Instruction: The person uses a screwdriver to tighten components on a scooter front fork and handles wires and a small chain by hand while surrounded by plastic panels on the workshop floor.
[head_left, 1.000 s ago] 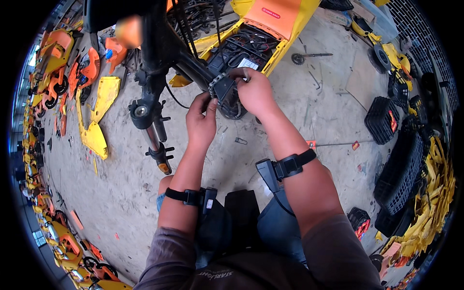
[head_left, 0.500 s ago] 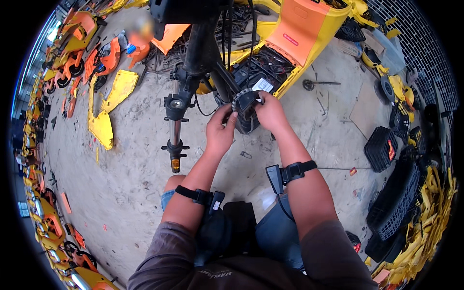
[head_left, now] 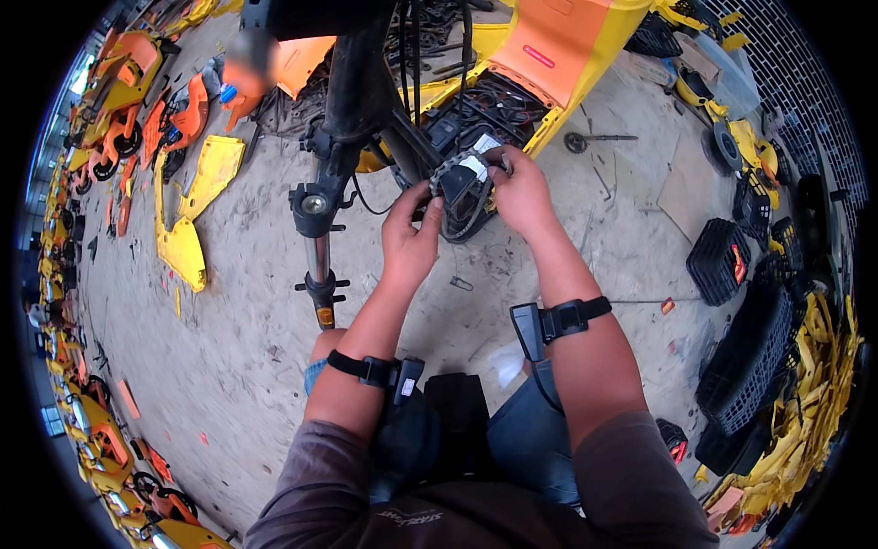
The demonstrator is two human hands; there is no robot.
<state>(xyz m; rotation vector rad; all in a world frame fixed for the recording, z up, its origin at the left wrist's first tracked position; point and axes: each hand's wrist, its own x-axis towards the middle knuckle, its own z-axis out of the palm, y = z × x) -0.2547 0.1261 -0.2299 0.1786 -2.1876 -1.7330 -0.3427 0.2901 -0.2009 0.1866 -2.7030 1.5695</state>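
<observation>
My left hand [head_left: 413, 231] pinches the lower-left end of a grimy chain [head_left: 448, 166] beside a black angular part [head_left: 461, 183] of a partly stripped scooter. My right hand [head_left: 521, 188] has its fingers closed on the same chain at its upper-right end, near a white label. Above and left stands the black frame column [head_left: 364, 78] with hanging cables, and a detached-looking front fork [head_left: 319, 256] points downward. Behind my hands is the scooter's open compartment [head_left: 494, 114] full of wiring, inside a yellow body with an orange panel [head_left: 545, 57].
Yellow [head_left: 183, 247] and orange body panels [head_left: 190, 114] lie on the concrete floor [head_left: 201, 366]. Rows of scooters [head_left: 105, 439] line the left. Black baskets [head_left: 718, 261], wheels and a yellow panel pile [head_left: 796, 403] are on the right. A loose sprocket shaft [head_left: 576, 142] lies behind.
The view has shifted, so the scooter sits slightly lower than a second ago. My right hand has moved a little up over the last half second, the chain still between both hands.
</observation>
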